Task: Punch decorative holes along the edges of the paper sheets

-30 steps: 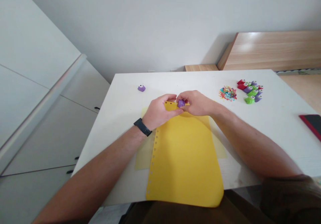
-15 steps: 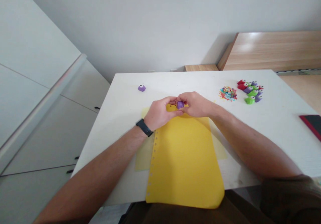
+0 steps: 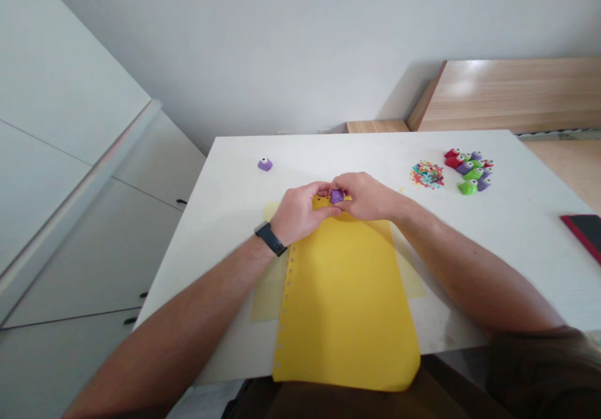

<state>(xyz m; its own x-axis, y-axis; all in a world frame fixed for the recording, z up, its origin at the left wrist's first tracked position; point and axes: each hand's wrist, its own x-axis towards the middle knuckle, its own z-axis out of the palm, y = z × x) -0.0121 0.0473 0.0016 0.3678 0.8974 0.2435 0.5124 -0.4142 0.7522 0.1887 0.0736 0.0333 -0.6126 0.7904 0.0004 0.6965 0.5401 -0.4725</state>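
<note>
A yellow paper sheet (image 3: 350, 294) lies in front of me, its near edge hanging past the table. A row of small punched holes runs down its left side, and several more show along the far edge. At that far edge sits a purple craft punch (image 3: 337, 196). My right hand (image 3: 365, 196) is closed on the punch from the right. From the left, my left hand (image 3: 300, 212) pinches the far edge of the sheet, fingertips close against the punch. The fingers partly hide the punch and the paper under it.
A pile of colourful paper cutouts (image 3: 427, 175) lies to the right, beside a cluster of red, green and purple punches (image 3: 469, 170). Another purple punch (image 3: 265, 165) stands at the far left. Pale yellow paper (image 3: 268, 290) lies under the sheet. A dark red-edged object (image 3: 585, 231) rests far right.
The purple punch and both hands hold almost the same place; the punch has shifted very slightly left. Nothing has been let go.
</note>
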